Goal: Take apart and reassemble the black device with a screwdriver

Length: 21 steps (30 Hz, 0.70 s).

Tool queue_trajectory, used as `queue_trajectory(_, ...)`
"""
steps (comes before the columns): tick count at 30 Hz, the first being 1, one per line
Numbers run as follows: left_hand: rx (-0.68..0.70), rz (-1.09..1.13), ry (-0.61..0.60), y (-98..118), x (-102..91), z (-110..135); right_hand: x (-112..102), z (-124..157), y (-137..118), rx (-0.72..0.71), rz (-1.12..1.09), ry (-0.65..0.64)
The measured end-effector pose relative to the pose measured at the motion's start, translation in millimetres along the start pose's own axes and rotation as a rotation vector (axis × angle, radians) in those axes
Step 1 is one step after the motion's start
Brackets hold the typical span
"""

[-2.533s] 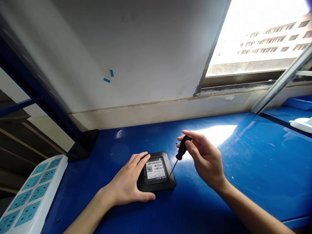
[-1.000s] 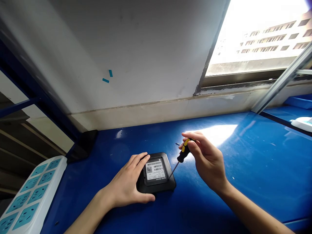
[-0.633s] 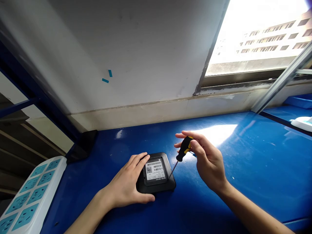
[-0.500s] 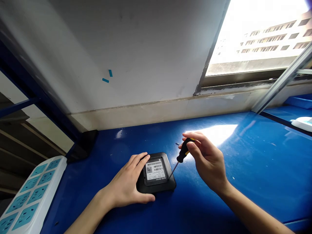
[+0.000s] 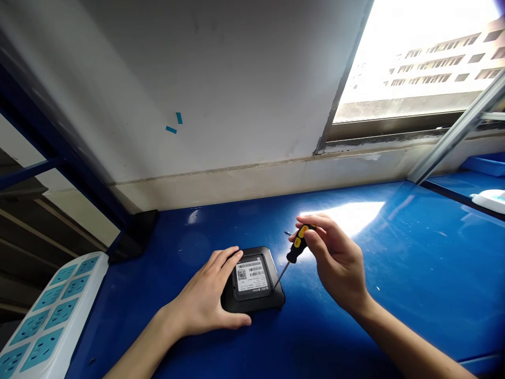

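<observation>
A flat black square device (image 5: 252,306) with rounded corners lies on the blue tabletop, a white label (image 5: 252,276) with a QR code and barcodes facing up. My left hand (image 5: 207,297) grips it from the left side, fingers along the far edge and thumb along the near edge. In my right hand (image 5: 339,260) is a screwdriver (image 5: 299,245) with a black and yellow handle, held between thumb and fingers. Its shaft slants down to the left, and the tip meets the device near the label's lower right corner. A small dark rod-like piece (image 5: 288,232) shows just beyond the handle.
On the left stands a white power strip (image 5: 92,295) with turquoise sockets. Behind it are a blue metal frame (image 5: 92,184) and its black foot (image 5: 136,237). The wall (image 5: 236,95) rises behind the blue table (image 5: 189,226). A blue tray (image 5: 487,164) sits far right.
The screwdriver's handle has turned in my right fingers, so more of its yellow part shows. My left hand and the device stay in place.
</observation>
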<state>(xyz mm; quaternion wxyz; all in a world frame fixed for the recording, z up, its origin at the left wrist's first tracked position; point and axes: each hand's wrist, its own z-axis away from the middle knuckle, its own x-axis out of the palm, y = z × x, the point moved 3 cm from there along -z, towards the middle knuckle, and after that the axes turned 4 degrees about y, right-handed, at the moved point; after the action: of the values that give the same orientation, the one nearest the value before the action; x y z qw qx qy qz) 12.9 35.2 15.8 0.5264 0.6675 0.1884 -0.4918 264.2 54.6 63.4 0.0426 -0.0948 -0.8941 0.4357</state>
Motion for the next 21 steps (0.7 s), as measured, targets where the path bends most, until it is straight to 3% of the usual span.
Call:
queue_trajectory(4, 0.002, 0.004, 0.001, 0.7, -0.2, 0.4, -0.6, 0.9, 2.5, 0.034, 0.006, 0.043)
queue_trajectory(9, 0.004, 0.007, 0.002, 1.2, -0.3, -0.4, 0.5, 2.3, 0.8, 0.101, -0.027, -0.002)
queue_trajectory(21, 0.003, -0.011, 0.003, 0.4, -1.1, -0.9, 0.6, 1.8, 2.3, 0.015, 0.005, 0.020)
